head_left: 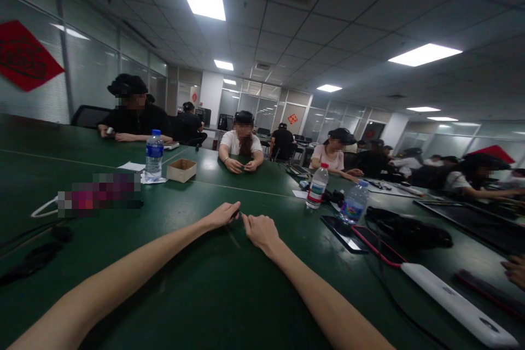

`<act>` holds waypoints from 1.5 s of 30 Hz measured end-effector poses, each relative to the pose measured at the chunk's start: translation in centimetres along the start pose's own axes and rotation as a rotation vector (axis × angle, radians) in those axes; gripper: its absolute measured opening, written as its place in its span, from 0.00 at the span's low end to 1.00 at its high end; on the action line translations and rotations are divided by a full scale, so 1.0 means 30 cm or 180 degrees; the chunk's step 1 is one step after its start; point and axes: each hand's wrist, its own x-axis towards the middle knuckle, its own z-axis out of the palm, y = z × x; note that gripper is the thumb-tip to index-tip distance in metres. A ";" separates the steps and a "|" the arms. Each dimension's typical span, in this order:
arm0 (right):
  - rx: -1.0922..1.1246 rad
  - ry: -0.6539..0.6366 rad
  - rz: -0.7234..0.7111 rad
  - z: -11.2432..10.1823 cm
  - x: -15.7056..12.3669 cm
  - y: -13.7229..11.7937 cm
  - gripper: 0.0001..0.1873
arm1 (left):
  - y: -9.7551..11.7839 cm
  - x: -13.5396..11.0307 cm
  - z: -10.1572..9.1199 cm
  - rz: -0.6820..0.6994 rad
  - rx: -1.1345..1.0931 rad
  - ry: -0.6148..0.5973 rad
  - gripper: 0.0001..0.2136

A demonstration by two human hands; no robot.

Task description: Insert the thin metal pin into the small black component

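My left hand (222, 215) is closed in a pinch above the green table (197, 284). A small dark object (235, 213) sticks out between its thumb and fingers; it is too small to name. Just to the right, my right hand (261, 231) is closed with its fingers curled under. Its thumb and forefinger point toward the dark object, with a narrow gap between the two hands. Whatever the right fingers hold, if anything, is hidden. Both forearms stretch forward across the table.
Ahead on the left are a water bottle (154, 157) and a small open box (181, 170). To the right stand two more bottles (317, 187), near a phone (343, 234) and a white power strip (457, 303) with cables. Across the table sits a person (241, 145).
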 end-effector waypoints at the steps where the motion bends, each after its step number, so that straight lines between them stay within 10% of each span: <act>1: 0.0001 0.0011 -0.0034 0.000 0.001 0.002 0.38 | -0.001 0.000 -0.002 0.0019 0.0052 -0.0007 0.33; 31: -0.0388 -0.0086 -0.0984 -0.014 -0.003 0.004 0.34 | -0.003 -0.003 -0.008 -0.0235 -0.0464 -0.0174 0.32; 45: 0.0005 0.0257 -0.0244 0.004 0.000 0.018 0.34 | -0.001 -0.003 -0.004 -0.0212 -0.0791 -0.0061 0.30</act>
